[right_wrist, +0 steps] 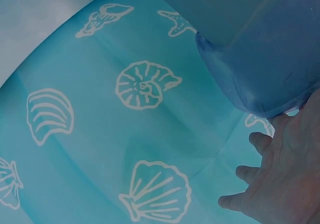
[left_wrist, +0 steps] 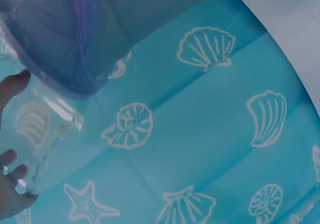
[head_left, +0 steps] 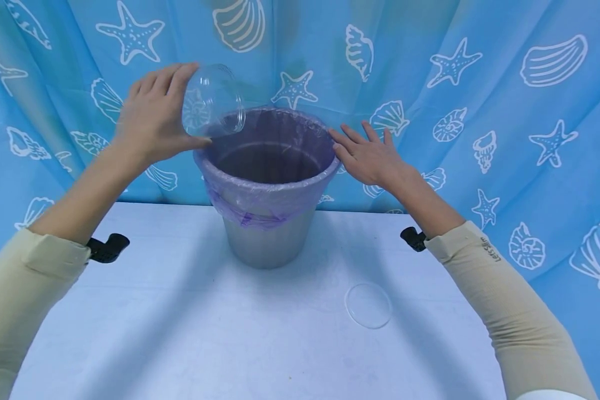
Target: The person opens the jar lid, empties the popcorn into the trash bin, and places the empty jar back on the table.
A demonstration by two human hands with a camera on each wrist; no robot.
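Observation:
My left hand (head_left: 152, 114) grips a clear round plastic container (head_left: 212, 97), tilted on its side with its mouth over the left rim of a bin. In the left wrist view the see-through container (left_wrist: 47, 119) shows between thumb and fingers. The grey bin (head_left: 267, 244) stands upright on the table, lined with a purple plastic bag (head_left: 260, 203) folded over its rim. At the right rim, my right hand (head_left: 367, 153) touches the bag's edge with spread, straight fingers. A clear round lid (head_left: 368, 305) lies on the table, right of the bin.
The white table (head_left: 260, 355) ends just behind the bin. A blue curtain (head_left: 420, 105) with white shell and starfish prints hangs behind it. Black wrist cameras show beside both rolled sleeves (head_left: 55, 255).

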